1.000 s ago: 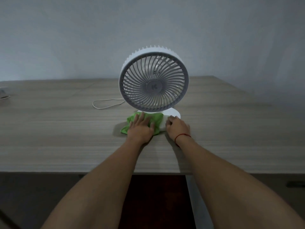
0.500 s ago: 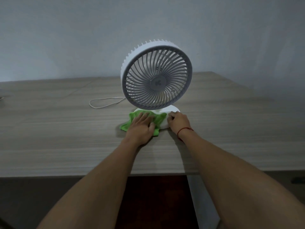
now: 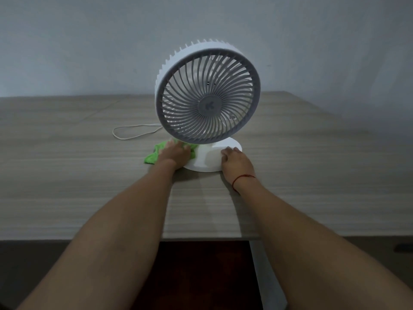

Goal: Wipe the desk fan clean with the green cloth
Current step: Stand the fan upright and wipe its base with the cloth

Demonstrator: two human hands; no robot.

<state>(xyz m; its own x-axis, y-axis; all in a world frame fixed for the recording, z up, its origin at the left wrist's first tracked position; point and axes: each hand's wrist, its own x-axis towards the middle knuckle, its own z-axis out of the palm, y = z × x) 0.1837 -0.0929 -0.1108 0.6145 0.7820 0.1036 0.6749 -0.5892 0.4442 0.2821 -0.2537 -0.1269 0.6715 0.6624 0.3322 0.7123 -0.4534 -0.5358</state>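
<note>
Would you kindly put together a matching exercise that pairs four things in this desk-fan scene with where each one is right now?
Things:
1. green cloth
2. right hand
3. white cable
4. red string

Places:
A. looped on the table behind and left of the fan
B. around the right wrist
C. under the left hand, at the left of the fan's base
D. resting on the right edge of the fan's base

Pairs: 1-C, 2-D, 3-A, 4-B
</note>
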